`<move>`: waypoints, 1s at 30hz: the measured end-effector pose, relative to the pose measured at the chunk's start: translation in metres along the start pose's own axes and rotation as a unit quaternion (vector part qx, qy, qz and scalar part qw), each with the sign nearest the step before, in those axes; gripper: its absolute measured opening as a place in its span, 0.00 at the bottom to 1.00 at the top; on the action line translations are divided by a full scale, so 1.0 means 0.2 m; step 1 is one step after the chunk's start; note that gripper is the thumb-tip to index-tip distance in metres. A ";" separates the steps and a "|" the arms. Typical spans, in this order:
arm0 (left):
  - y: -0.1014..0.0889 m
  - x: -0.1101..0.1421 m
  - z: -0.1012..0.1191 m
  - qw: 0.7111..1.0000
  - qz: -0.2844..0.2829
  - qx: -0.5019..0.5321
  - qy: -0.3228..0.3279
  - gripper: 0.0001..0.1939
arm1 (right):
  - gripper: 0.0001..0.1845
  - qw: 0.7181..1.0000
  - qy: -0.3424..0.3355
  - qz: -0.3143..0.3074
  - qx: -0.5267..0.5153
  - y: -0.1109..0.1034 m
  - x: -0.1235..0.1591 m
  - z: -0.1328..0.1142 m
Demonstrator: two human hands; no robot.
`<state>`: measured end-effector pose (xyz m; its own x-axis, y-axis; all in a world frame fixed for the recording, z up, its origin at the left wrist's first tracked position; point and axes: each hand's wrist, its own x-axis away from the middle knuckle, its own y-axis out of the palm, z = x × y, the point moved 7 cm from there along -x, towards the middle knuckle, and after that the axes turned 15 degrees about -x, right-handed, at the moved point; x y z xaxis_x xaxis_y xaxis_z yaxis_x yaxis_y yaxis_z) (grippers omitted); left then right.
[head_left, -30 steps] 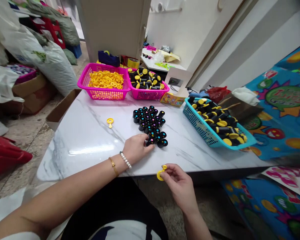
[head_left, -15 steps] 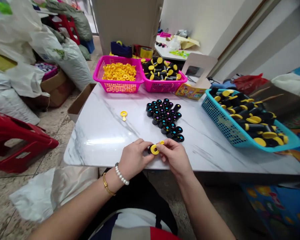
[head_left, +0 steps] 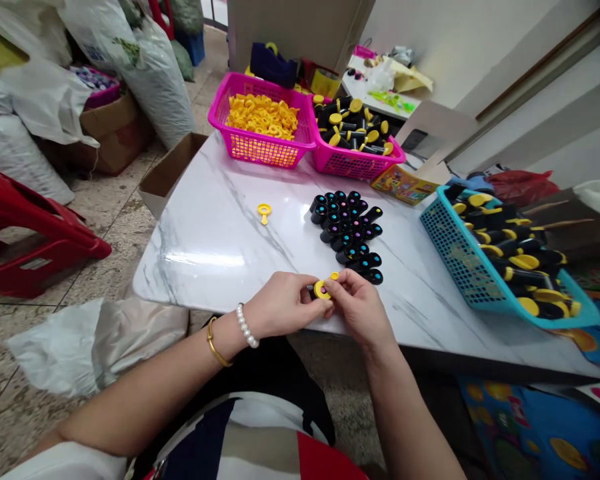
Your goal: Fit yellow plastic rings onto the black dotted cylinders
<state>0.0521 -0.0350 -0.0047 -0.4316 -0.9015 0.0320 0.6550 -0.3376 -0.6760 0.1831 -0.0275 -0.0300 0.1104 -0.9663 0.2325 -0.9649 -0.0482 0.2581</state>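
My left hand [head_left: 283, 303], a pearl bracelet at its wrist, grips a small black cylinder [head_left: 312, 293], mostly hidden by the fingers. Between thumb and fingers of my right hand [head_left: 364, 308] is a yellow plastic ring with a small round tab [head_left: 335, 275]. The ring lies against the cylinder's end; whether it is fully seated I cannot tell. Just beyond the hands, a cluster of black cylinders [head_left: 347, 223] with coloured dots on their ends stands on the table. A loose yellow ring piece [head_left: 265, 219] lies to the left.
Across the white marbled table [head_left: 210, 220], a pink basket [head_left: 260, 153] holds yellow ring pieces. Another pink basket [head_left: 353, 165] and a turquoise basket [head_left: 460, 263] hold black cylinders with yellow ends. A printed carton [head_left: 403, 183] stands between them. A red stool [head_left: 45, 247] is at left.
The view has shifted, so the table things appear further right. Both hands stay together at the cylinder; a pinkish dot now shows inside the ring, where the hole looked dark before.
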 end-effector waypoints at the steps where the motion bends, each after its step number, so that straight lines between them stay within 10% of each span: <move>1: 0.01 -0.01 -0.01 0.998 -0.020 0.049 -0.019 0.15 | 0.17 1.000 0.000 -0.002 0.008 0.00 0.00 0.00; 8: 0.11 -0.05 -0.08 0.952 -0.109 0.260 -0.120 0.14 | 0.17 0.999 -0.032 0.010 0.027 0.02 0.02 -0.03; 16: 0.02 0.05 0.01 0.989 0.140 -0.046 0.017 0.16 | 0.13 0.995 -0.095 0.026 0.004 -0.02 0.03 -0.03; 21: 0.02 0.03 0.02 0.990 0.114 -0.076 0.023 0.12 | 0.17 0.999 -0.015 -0.014 -0.049 -0.02 0.00 -0.02; 30: 0.07 0.00 0.01 0.990 0.080 -0.116 0.015 0.07 | 0.13 0.984 0.017 -0.096 0.150 0.06 -0.02 -0.05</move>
<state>0.0625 -0.0404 -0.0125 -0.3550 -0.9286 -0.1086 0.5583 -0.1174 -0.8213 0.1737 -0.0214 -0.0178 0.2997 -0.9238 0.2383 -0.9520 -0.3057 0.0121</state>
